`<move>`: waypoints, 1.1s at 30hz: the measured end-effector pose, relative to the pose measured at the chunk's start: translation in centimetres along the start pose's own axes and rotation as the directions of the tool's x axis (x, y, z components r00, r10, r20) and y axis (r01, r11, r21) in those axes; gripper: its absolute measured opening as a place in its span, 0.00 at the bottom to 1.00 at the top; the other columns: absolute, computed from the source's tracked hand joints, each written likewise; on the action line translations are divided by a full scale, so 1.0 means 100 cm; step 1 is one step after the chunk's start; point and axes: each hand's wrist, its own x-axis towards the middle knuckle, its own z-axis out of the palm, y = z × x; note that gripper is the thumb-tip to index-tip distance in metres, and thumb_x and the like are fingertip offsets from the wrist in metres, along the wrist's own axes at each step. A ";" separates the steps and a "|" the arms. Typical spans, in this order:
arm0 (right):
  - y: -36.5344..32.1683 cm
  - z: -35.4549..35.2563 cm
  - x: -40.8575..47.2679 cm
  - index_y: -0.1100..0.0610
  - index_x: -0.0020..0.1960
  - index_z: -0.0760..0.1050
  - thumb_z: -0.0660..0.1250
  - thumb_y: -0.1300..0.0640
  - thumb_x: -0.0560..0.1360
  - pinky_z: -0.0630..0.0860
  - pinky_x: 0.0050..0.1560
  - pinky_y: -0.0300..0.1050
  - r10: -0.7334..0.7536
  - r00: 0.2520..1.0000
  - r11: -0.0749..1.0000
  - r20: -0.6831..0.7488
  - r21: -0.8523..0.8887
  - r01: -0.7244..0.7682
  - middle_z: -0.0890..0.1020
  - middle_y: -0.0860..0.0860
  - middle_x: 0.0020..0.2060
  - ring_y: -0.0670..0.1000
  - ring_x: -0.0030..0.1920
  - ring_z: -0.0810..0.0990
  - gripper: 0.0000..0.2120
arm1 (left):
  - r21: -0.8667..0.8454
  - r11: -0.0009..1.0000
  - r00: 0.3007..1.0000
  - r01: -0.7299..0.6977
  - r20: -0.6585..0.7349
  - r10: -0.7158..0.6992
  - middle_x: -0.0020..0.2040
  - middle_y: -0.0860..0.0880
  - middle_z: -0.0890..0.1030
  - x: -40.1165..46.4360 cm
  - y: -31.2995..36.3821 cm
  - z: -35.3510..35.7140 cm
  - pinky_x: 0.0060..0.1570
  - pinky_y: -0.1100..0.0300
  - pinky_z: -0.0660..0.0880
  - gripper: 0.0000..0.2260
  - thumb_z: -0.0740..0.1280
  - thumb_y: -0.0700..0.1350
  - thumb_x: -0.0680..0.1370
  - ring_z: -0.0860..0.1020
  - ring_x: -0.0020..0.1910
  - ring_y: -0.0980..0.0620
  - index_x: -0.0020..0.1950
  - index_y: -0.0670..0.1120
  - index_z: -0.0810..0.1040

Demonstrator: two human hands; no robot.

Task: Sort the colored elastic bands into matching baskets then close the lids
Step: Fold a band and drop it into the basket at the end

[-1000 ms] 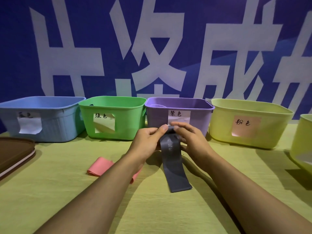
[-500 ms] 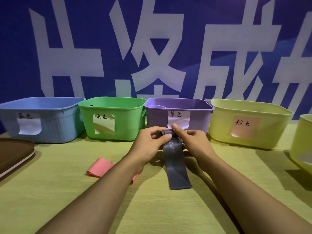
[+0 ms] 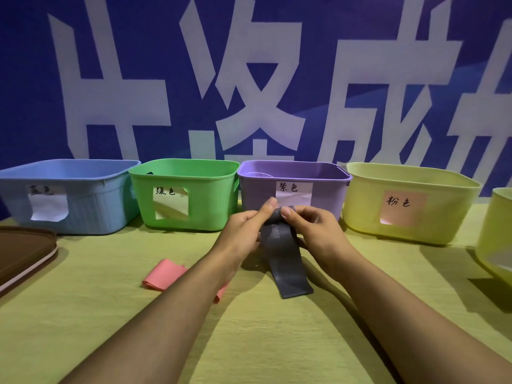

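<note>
A dark grey elastic band (image 3: 285, 261) hangs from both my hands, its lower end lying on the table. My left hand (image 3: 243, 231) and my right hand (image 3: 313, 231) pinch its top end together, just in front of the purple basket (image 3: 249, 189). A pink band (image 3: 163, 274) lies flat on the table to the left, partly hidden under my left forearm. Along the back stand a blue basket (image 3: 91, 206), a green basket (image 3: 210, 200) and a yellow basket (image 3: 448, 214) with a pink label.
A brown lid (image 3: 22, 253) lies at the table's left edge. Another yellow basket (image 3: 496, 236) is cut off at the right edge. A blue banner with large white characters fills the wall behind the baskets.
Both hands have drawn the top of the grey band a little higher and closer together; its lower end has slid slightly toward the baskets. The pink band has not moved.
</note>
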 end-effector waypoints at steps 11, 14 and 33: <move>0.003 0.000 0.003 0.54 0.56 0.83 0.71 0.56 0.79 0.82 0.48 0.45 -0.040 0.999 0.998 0.003 0.042 0.040 0.88 0.49 0.48 0.48 0.51 0.86 0.07 | 0.082 0.996 0.996 -0.044 -0.068 0.050 0.45 0.43 0.88 0.004 -0.006 -0.001 0.55 0.42 0.79 0.23 0.68 0.69 0.75 0.86 0.49 0.40 0.46 0.50 0.89; 0.004 -0.001 0.002 0.52 0.58 0.83 0.72 0.51 0.78 0.83 0.48 0.46 -0.003 1.000 0.999 0.022 0.052 0.002 0.87 0.47 0.50 0.48 0.54 0.85 0.10 | 0.104 0.991 0.993 -0.084 -0.077 0.093 0.43 0.42 0.88 0.004 -0.007 0.000 0.48 0.50 0.75 0.22 0.67 0.66 0.78 0.83 0.42 0.45 0.46 0.49 0.89; 0.007 -0.001 0.003 0.58 0.49 0.87 0.75 0.57 0.76 0.82 0.41 0.40 0.004 1.000 0.996 0.022 -0.093 -0.002 0.88 0.51 0.42 0.48 0.43 0.86 0.05 | 0.100 0.989 0.978 -0.112 -0.167 0.128 0.46 0.45 0.88 0.006 -0.003 -0.005 0.62 0.38 0.78 0.27 0.65 0.74 0.73 0.85 0.53 0.40 0.49 0.53 0.88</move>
